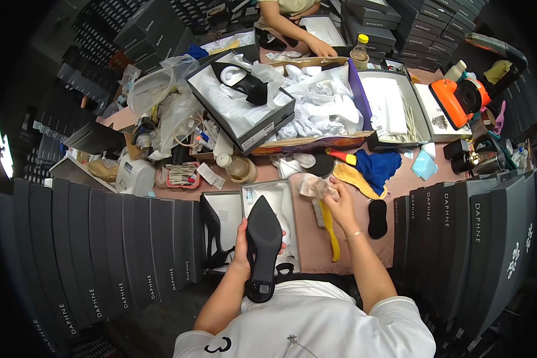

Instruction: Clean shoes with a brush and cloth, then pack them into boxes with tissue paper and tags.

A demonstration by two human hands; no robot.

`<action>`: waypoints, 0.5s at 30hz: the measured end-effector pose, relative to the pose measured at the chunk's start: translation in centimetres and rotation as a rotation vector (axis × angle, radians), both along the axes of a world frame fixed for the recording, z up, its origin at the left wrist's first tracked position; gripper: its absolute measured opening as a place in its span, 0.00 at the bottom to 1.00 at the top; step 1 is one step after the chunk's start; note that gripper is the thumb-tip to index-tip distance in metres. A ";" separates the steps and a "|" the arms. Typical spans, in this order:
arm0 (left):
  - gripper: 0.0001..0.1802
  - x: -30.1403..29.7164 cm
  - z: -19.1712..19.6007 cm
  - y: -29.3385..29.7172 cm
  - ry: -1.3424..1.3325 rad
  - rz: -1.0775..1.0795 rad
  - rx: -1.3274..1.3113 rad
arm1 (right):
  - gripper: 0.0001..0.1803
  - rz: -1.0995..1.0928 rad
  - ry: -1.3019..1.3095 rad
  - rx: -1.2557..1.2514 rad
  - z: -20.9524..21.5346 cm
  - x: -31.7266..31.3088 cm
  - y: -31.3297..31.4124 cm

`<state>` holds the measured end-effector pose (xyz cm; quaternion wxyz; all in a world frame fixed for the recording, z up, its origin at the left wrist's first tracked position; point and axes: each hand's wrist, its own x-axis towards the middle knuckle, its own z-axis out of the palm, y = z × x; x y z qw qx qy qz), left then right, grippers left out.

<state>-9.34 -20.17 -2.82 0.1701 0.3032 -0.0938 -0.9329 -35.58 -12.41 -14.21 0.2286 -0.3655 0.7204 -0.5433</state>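
My left hand (242, 246) is wrapped round a black pointed-toe shoe (263, 232), its sole turned up and its heel toward my body. Beneath it lies an open shoe box (290, 206) lined with white paper. Another black shoe (212, 227) rests at the left side of that box. Over the pink table, my right hand (340, 206) pinches a crumpled, whitish cloth or tissue (311, 186). Just below that hand is a brush with a yellow handle (332, 241). A black oval pad (377, 219) lies to its right.
Stacked grey shoe boxes (107, 250) wall in the left, with more boxes (483, 232) at right. Ahead stand a box holding a black shoe (253, 89), a carton of white paper (322, 107) and an orange device (456, 98). Across the table a person's arm (295, 33) reaches in.
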 end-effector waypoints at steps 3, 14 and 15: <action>0.41 -0.4 -0.5 -0.6 0.027 -0.074 0.047 | 0.10 0.278 -0.159 -0.046 9.3 2.4 1.6; 0.40 2.2 -1.4 -2.4 0.009 -0.027 0.088 | 0.09 0.400 -0.090 0.111 12.4 12.1 -1.9; 0.41 2.9 -1.6 -2.5 0.031 -0.011 0.090 | 0.09 0.424 -0.041 0.078 12.0 12.2 -2.8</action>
